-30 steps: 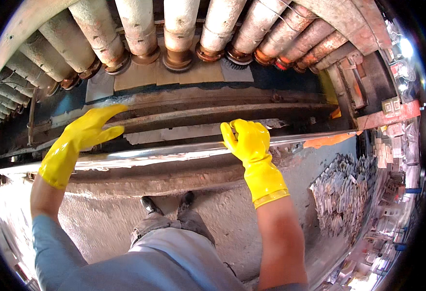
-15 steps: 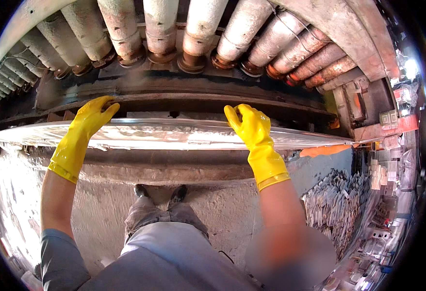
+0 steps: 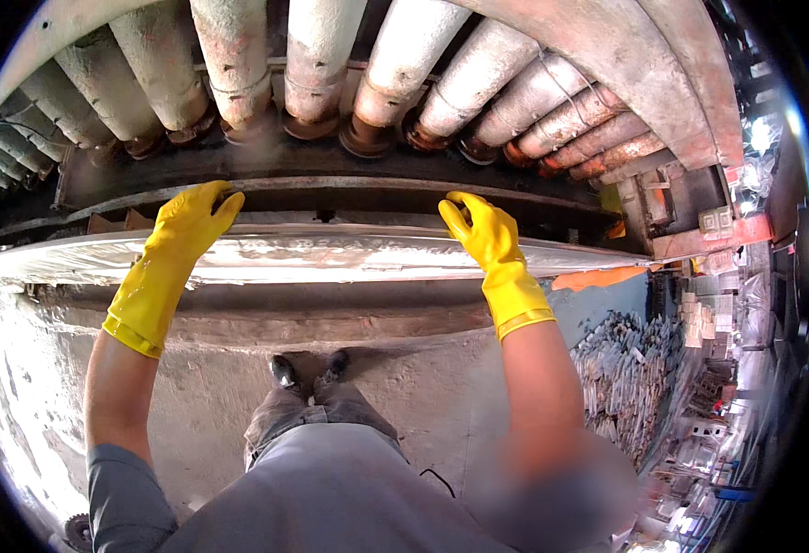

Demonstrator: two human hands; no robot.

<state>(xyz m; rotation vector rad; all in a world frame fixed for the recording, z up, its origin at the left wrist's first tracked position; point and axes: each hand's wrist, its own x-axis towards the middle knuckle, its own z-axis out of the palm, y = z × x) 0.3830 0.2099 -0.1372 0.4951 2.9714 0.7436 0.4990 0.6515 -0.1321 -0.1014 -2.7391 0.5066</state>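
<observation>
Long sheet, grip only at the far edge
Your left hand (image 3: 179, 241) and right hand (image 3: 483, 235) hook fingers over the sheet (image 3: 331, 256); its unsupported ends could sag or slip.

The person wears yellow rubber gloves with rolled cuffs on the left hand (image 3: 172, 253) and the right hand (image 3: 492, 249), a grey short-sleeved shirt (image 3: 331, 498), grey trousers (image 3: 303, 415) and dark shoes (image 3: 308, 369).
</observation>
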